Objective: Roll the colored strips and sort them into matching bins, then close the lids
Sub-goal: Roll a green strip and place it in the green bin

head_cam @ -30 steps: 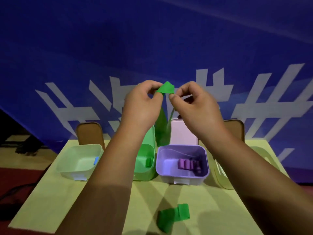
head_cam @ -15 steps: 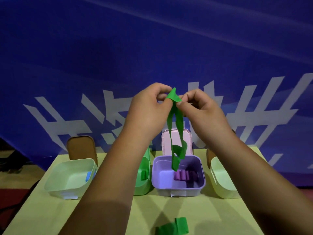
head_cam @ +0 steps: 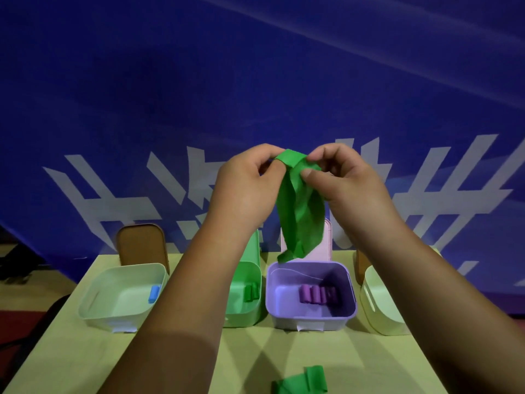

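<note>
- One folded green strip [head_cam: 301, 381] lies at the bench's [head_cam: 71, 351] near edge.
- Left hand [head_cam: 244, 191] and right hand [head_cam: 346, 183] each pinch the top of a hanging green strip [head_cam: 301, 211], raised over the purple bin [head_cam: 312, 319].
- That bin holds purple rolls [head_cam: 316, 294]; the green bin [head_cam: 250, 314] just beside it holds green rolls [head_cam: 252, 292]; the pale bin [head_cam: 93, 308] on the left holds a blue roll [head_cam: 154, 292].
- A brown lid [head_cam: 140, 244] stands upright behind the pale bin.

We see a dim, blue-tinted scene, softly blurred, with forearm shadows falling on the table [head_cam: 71, 351] and wide-angle bending at the edges.
</note>
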`<state>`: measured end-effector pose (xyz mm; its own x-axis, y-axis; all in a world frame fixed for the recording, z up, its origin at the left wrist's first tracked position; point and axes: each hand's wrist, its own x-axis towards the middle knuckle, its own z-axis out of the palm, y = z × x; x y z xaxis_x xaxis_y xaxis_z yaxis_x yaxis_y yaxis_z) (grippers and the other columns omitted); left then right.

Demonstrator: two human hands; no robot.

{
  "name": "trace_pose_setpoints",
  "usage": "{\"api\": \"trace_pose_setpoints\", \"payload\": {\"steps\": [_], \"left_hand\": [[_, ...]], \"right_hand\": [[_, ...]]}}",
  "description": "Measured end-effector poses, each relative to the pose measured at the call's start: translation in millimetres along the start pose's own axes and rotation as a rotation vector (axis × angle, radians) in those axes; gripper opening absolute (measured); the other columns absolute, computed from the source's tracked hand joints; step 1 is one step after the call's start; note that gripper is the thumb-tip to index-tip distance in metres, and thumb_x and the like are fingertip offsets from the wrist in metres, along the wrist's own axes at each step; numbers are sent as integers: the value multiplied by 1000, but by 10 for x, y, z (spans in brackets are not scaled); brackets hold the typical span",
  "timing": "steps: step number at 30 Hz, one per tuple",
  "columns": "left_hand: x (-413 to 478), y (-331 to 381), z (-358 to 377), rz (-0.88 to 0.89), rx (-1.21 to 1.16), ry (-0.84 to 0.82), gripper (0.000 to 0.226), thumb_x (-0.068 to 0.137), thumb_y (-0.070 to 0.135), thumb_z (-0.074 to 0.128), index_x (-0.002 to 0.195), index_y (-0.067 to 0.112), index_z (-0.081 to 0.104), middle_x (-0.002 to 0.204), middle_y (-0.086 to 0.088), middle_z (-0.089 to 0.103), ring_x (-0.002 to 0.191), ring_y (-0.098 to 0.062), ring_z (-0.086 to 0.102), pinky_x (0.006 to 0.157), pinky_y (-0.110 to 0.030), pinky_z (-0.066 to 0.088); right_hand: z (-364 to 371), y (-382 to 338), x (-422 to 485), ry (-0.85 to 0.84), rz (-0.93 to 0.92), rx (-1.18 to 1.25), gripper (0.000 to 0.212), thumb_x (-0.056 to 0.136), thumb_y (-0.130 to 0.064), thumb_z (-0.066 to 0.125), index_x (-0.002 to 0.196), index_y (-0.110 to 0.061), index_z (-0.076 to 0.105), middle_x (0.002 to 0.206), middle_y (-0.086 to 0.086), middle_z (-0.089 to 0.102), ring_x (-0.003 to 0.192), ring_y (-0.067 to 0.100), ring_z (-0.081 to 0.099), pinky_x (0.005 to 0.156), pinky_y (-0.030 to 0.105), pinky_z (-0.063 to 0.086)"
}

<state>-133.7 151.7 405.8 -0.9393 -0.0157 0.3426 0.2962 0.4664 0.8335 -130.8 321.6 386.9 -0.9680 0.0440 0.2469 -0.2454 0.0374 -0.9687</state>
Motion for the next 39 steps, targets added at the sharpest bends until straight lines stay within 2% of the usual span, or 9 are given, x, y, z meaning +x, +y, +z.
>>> {"api": "trace_pose_setpoints", "payload": {"steps": [4, 7, 14, 20, 23, 26, 29, 34, 39], "left_hand": [[11, -188, -138, -52, -4, 71, 22, 105, 25, 57, 89, 19, 71, 75, -4, 65, 66, -13, 56, 62, -37, 46], [23, -349, -248, -144, -92, 82, 24, 105, 26, 53, 92, 9, 65, 77, -15, 59, 65, -18, 49, 61, -38, 40], [-52, -769, -471, -199, -90, 145, 26, 112, 25, 45, 100, 31, 68, 77, -9, 67, 51, -19, 60, 47, -34, 52], [-102, -1394, -843, -15, 334, 269, 16, 110, 25, 49, 100, 20, 61, 83, 0, 65, 75, -25, 61, 61, -50, 52], [-150, -1558, -984, -18, 343, 276, 16, 109, 19, 50, 103, 21, 65, 85, 3, 66, 77, -20, 62, 65, -46, 53], [-205, -1514, -1023, -24, 202, 288, 20, 109, 17, 52, 104, 26, 69, 80, 9, 66, 72, -8, 60, 62, -37, 44], [-241, -1369, -1002, -17, 72, 227, 19, 112, 28, 52, 105, 28, 70, 78, 1, 68, 71, -24, 63, 60, -46, 49], [-271, -1145, -1031, 64, 39, 187, 20, 112, 23, 52, 107, 26, 71, 76, 0, 67, 65, -24, 59, 56, -49, 47], [-285, -1014, -1111, 57, -21, 126, 19, 111, 24, 58, 116, 31, 75, 94, 9, 75, 84, -13, 71, 67, -42, 58]], "right_hand": [[204, 110, -1, -30, 70, -92, 25, 97, -29, 76, 117, -24, 62, 87, 7, 68, 79, 24, 68, 76, 48, 57], [355, 158, -61, -110, 172, -128, 22, 100, -41, 71, 101, -20, 67, 80, 6, 73, 71, 22, 69, 67, 40, 55], [583, 190, -197, -496, 366, -43, 53, 109, -41, 53, 63, -28, 77, 65, 6, 69, 59, 22, 66, 65, 32, 56], [669, 397, -217, -697, 450, -129, 39, 109, -45, 54, 93, -9, 59, 72, 16, 59, 37, 19, 32, 41, 23, 26], [757, 406, -219, -710, 449, -141, 34, 109, -42, 56, 104, -9, 65, 82, 19, 67, 38, 19, 38, 41, 22, 32], [867, 407, -217, -700, 475, -18, 28, 107, -32, 59, 117, -8, 72, 101, 16, 78, 75, 30, 75, 68, 37, 63], [938, 458, -170, -723, 421, -91, 36, 105, -39, 62, 119, -10, 77, 119, 12, 79, 117, 34, 74, 112, 51, 53], [1097, 387, -71, -633, 264, -182, 33, 97, -51, 72, 119, -27, 76, 119, 6, 77, 117, 31, 72, 113, 59, 50], [1217, 237, 40, -451, 156, 23, 16, 96, -29, 79, 108, -19, 76, 106, 20, 74, 97, 32, 71, 107, 65, 52]]}}
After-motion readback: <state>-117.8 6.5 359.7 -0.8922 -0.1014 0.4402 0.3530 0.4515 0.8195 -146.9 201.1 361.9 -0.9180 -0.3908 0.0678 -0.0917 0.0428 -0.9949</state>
